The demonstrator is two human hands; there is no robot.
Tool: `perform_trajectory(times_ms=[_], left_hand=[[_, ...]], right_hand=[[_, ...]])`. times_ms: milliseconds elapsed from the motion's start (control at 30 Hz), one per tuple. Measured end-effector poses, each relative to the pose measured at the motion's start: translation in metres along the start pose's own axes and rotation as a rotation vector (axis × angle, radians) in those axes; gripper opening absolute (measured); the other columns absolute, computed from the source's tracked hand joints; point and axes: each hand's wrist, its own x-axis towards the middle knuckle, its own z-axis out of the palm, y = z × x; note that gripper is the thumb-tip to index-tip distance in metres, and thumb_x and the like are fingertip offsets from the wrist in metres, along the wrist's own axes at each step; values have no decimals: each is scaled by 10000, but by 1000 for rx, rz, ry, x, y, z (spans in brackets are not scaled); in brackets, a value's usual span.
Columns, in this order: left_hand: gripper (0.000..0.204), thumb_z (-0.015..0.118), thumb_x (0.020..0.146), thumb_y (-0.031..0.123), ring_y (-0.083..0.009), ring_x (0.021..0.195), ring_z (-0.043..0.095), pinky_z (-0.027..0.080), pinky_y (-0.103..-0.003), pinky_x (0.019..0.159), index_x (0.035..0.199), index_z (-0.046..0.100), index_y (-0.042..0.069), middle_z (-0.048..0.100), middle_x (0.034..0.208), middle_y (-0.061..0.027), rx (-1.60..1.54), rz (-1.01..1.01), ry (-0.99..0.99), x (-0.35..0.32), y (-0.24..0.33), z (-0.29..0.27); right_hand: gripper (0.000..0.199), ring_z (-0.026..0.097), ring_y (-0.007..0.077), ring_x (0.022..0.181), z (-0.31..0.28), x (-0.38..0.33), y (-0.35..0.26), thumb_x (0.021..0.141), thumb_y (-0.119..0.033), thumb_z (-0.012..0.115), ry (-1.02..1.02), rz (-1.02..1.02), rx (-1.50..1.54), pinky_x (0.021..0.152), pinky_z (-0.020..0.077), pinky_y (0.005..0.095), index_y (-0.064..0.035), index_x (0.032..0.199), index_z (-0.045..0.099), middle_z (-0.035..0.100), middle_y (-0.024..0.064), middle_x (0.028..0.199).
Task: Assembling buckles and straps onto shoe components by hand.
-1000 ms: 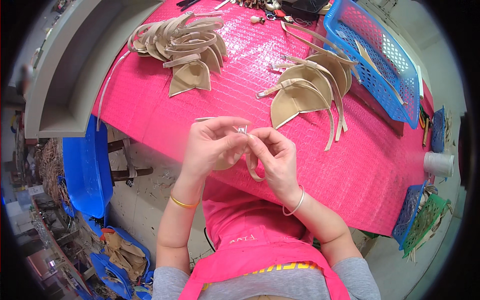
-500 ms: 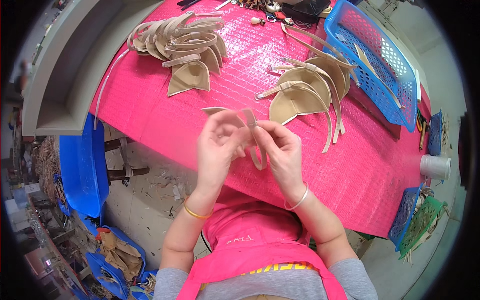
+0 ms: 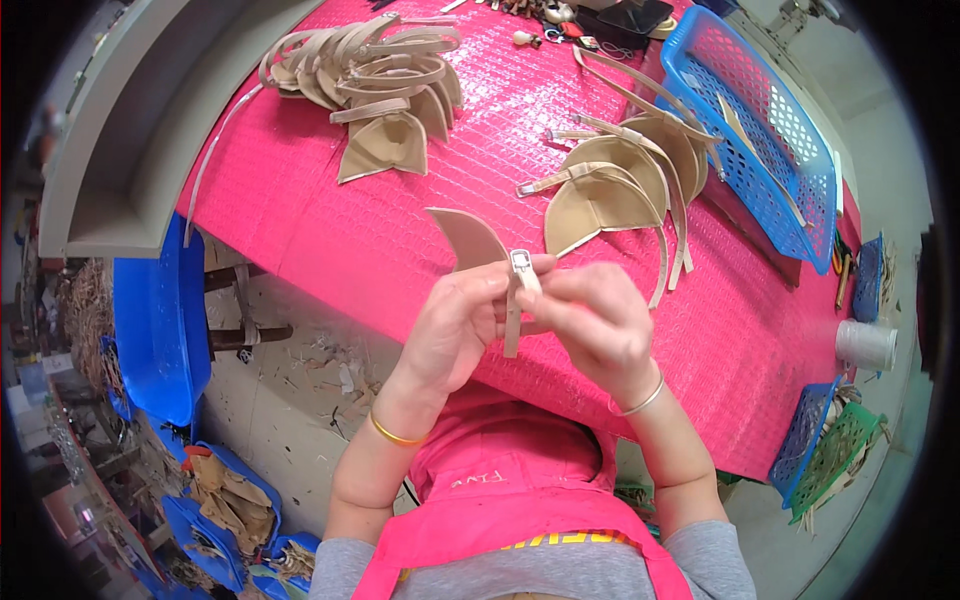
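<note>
A beige shoe heel piece (image 3: 468,236) with an ankle strap (image 3: 512,335) hangs between my hands, in front of my apron and over the table's near edge. At the top of the strap, a small silver buckle (image 3: 519,260) faces up. My left hand (image 3: 448,322) is closed on the strap beside the buckle, the heel piece standing out beyond its fingers. My right hand (image 3: 608,328), slightly blurred, pinches the strap just below the buckle; its fingertips are partly hidden.
Similar strapped heel pieces lie in a left pile (image 3: 385,145) and a right pile (image 3: 605,205) on the pink-covered table (image 3: 330,265). A blue basket (image 3: 750,130) stands at the far right, a white thread spool (image 3: 866,345) at the right edge. A grey shelf (image 3: 110,160) borders the left.
The buckle has turned to face up and moved slightly lower. My right hand has shifted right and rolled over, its back now upward. More of the heel piece shows beyond my left hand.
</note>
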Motion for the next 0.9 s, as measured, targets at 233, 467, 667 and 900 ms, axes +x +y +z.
perform_trajectory(times_ms=[233, 467, 667, 900], left_hand=[[279, 450, 877, 140, -254, 883, 597, 475, -325, 792, 1015, 537, -87, 597, 948, -207, 317, 234, 105, 2, -19, -7], [263, 445, 880, 149, -285, 856, 602, 485, -360, 775, 977, 545, -74, 603, 894, -206, 210, 344, 167, 2, -27, 0], [256, 449, 873, 152, -277, 835, 605, 495, -372, 751, 970, 550, -62, 602, 889, -209, 142, 311, 166, 1, -27, -1], [264, 443, 876, 155, -271, 827, 603, 498, -365, 743, 978, 547, -65, 603, 875, -202, 146, 334, 168, -2, -28, 0]], right_hand=[[289, 563, 162, 719, 6, -15, -11, 596, -83, 595, -8, -39, -87, 644, 437, 306, -74, 883, 620, 597, 31, 814], [279, 558, 154, 703, 7, -13, -18, 597, -89, 587, -19, -74, -104, 665, 447, 305, -58, 872, 617, 593, 32, 803], [276, 555, 154, 699, 6, -15, -23, 593, -90, 584, -44, -78, -47, 687, 463, 318, -45, 863, 616, 580, 34, 787], [271, 551, 151, 694, 3, -15, -26, 592, -96, 579, -69, -105, -47, 728, 471, 335, -47, 855, 625, 575, 37, 786]])
